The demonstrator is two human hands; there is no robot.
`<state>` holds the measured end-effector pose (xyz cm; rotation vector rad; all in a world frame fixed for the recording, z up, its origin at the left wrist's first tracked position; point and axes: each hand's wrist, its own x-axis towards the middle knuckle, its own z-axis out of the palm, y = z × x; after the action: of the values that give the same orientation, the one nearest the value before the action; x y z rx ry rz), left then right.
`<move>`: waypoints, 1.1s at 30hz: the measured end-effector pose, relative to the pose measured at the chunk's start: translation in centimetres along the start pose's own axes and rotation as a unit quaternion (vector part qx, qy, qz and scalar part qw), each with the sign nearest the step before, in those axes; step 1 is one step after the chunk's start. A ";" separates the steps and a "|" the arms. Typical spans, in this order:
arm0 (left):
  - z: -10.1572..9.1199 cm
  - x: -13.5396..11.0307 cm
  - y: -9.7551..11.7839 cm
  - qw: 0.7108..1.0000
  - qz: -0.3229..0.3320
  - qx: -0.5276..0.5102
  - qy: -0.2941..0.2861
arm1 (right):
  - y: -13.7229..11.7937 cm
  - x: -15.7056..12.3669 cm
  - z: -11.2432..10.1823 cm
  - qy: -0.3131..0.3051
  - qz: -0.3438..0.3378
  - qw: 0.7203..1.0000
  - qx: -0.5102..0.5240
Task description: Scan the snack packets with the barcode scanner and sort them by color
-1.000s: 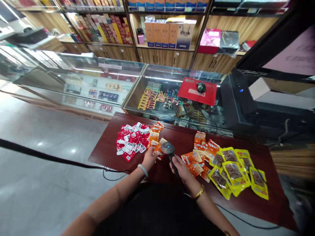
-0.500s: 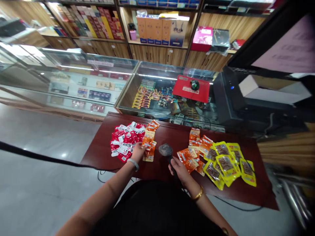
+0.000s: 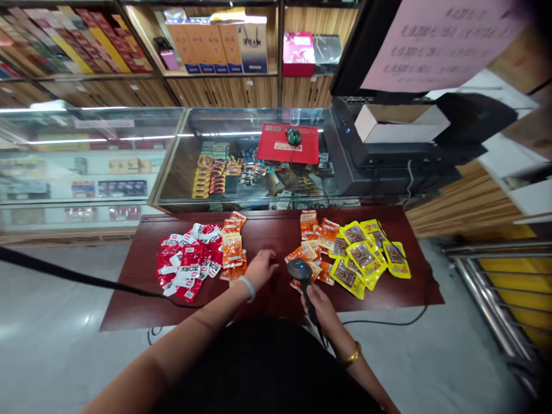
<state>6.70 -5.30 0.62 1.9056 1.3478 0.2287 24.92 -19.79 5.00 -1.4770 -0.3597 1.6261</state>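
My right hand [image 3: 319,303] is wrapped round the handle of a black barcode scanner [image 3: 301,271], whose head points at the orange snack packets [image 3: 317,259] on the right. My left hand [image 3: 263,267] hovers over the dark red table [image 3: 267,230] with fingers spread and nothing in it, just right of a small stack of orange packets [image 3: 232,250]. A heap of red and white packets [image 3: 186,261] lies at the left. Several yellow packets [image 3: 366,256] lie at the right.
A glass display counter [image 3: 241,161] stands behind the table, with a red mouse mat and mouse [image 3: 293,137] on top. A black till and monitor [image 3: 388,144] stand at the right. Shelves of boxed goods [image 3: 215,40] line the back wall. A black cable [image 3: 64,273] crosses the floor.
My left hand set an orange packet on the left stack and drew back to the right, now free. The scanner moved right toward the other orange packets. My head turned right.
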 end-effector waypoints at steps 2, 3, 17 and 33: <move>2.3 2.1 2.4 0.999 0.012 0.021 -0.036 | 0.0 -0.2 -0.8 0.022 -0.008 1.000 0.001; 3.2 2.9 3.4 0.998 0.013 0.038 -0.051 | 0.0 -0.3 -1.2 0.033 -0.010 0.999 0.001; 4.4 2.5 1.6 0.993 -0.081 0.030 -0.075 | -0.9 0.9 -1.2 0.016 -0.021 1.000 -0.003; 5.7 1.7 3.6 0.993 -0.032 0.114 0.011 | -2.7 0.8 -0.2 0.033 -0.043 0.995 -0.088</move>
<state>13.15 -7.06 -1.30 2.0470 1.5003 0.0657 26.29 -17.66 6.36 -1.6208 -0.5330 1.5052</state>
